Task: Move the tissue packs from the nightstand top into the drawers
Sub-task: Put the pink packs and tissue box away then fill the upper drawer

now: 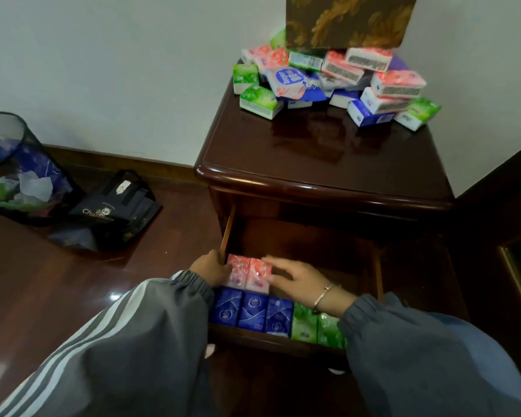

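In the open drawer [226, 233], the left hand [212, 270] curls its fingers round two pink tissue packs [248, 273] while the right hand [295, 279] lays straight fingers on them, likely squaring a second row behind the blue packs [250, 311]. A pile [328, 82] waits on the nightstand top [313, 152].

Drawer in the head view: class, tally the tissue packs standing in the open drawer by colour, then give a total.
Pink packs: 2
Blue packs: 3
Green packs: 2 in view; the right sleeve may hide more
Total visible in the drawer: 7
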Action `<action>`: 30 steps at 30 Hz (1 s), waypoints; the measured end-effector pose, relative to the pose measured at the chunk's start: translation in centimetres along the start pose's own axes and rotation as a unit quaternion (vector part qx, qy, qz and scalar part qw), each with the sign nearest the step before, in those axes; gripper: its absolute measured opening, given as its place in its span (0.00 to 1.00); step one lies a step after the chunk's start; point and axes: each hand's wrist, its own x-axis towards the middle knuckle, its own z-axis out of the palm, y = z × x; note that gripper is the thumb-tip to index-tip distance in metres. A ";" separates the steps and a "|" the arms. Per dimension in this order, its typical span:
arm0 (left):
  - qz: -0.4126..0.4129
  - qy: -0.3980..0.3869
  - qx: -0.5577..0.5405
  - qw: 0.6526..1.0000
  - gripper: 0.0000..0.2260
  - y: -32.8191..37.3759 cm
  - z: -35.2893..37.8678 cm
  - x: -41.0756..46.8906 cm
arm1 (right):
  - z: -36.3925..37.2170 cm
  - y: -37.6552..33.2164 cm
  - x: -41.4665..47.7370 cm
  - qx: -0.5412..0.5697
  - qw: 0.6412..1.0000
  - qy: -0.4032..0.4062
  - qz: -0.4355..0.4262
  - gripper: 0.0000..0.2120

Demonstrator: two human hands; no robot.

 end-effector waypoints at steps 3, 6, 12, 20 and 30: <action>0.045 0.007 0.039 0.998 0.17 0.5 -3.3 -0.8 | -5.9 -1.9 -4.3 0.026 0.987 0.117 -0.105 0.12; 0.086 -0.006 0.121 0.989 0.18 1.5 -8.5 -2.3 | -13.1 -1.6 -6.4 -0.024 0.922 0.366 -0.122 0.09; 0.180 0.189 0.050 0.964 0.13 7.8 -17.3 -3.3 | -20.6 1.5 -1.9 -0.197 0.863 0.455 0.095 0.28; 0.238 0.334 0.084 0.908 0.28 15.9 -18.3 4.5 | -19.2 3.3 1.7 -0.303 0.862 0.367 0.176 0.29; 0.222 0.291 0.140 0.920 0.26 19.6 -20.3 13.6 | -18.8 3.3 1.8 -0.299 0.839 0.423 0.168 0.27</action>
